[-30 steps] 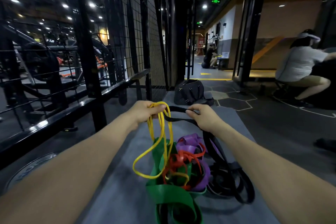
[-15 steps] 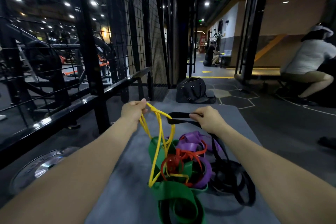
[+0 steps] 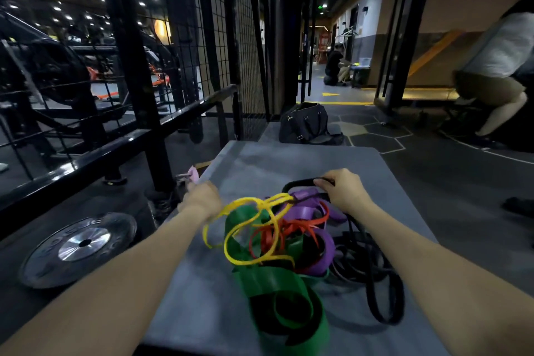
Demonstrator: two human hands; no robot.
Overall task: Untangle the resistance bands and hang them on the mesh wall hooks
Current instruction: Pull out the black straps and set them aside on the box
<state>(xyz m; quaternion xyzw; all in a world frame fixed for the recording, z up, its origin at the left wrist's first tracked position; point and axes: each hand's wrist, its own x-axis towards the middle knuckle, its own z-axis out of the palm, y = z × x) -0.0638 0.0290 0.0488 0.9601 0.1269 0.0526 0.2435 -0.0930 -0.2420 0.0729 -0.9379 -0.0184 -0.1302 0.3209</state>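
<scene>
A tangle of resistance bands lies on a grey padded platform (image 3: 291, 157): yellow band (image 3: 245, 240), green band (image 3: 274, 283), red band (image 3: 289, 228), purple band (image 3: 306, 211) and black band (image 3: 375, 274). My left hand (image 3: 199, 198) is at the platform's left edge with fingers curled under. It holds the yellow band, whose strands stretch right to a snag by the purple band. My right hand (image 3: 344, 193) pinches a raised loop of the black band at the pile's far side. The black mesh wall (image 3: 219, 37) stands ahead left; I see no hooks on it.
A weight plate (image 3: 83, 243) lies on the floor to the left, below a black rail (image 3: 115, 150). A black bag (image 3: 306, 121) sits beyond the platform. One person squats at the right (image 3: 497, 66); another sits far down the corridor.
Both hands have dropped lower over the platform. My left hand moved left and down, dragging the yellow band sideways across the pile. My right hand still holds the black band.
</scene>
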